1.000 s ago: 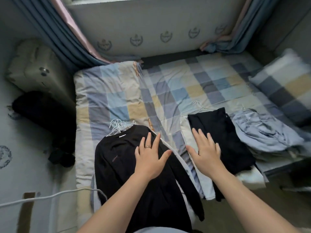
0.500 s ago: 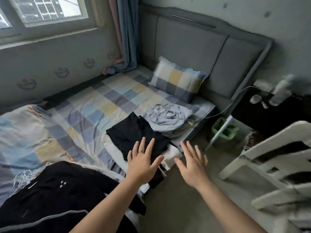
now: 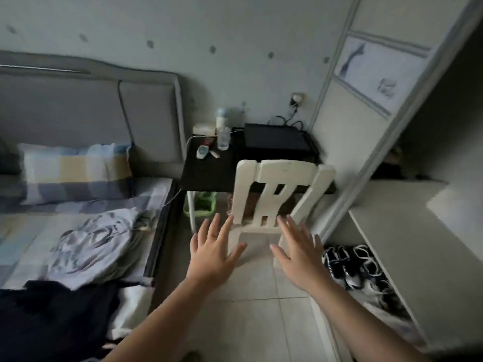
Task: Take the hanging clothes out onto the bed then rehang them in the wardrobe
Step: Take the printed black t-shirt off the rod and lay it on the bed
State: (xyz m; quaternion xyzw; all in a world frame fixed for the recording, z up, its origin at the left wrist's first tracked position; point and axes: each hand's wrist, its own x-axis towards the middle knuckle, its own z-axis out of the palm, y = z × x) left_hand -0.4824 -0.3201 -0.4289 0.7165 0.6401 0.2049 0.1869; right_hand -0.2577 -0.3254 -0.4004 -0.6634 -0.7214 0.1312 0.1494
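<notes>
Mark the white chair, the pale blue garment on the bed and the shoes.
white chair (image 3: 285,173), head view, top rail of its backrest.
pale blue garment (image 3: 96,239), head view, middle of the crumpled cloth.
shoes (image 3: 342,262), head view, upper of the nearest-left shoe.

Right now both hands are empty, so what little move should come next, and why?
Probably swing right and reach into the wardrobe. Both the left hand and right hand are open and hold nothing, some clothes already lie on the bed, and the wardrobe stands open at the right. Whether more clothes hang inside isn't visible.
</notes>
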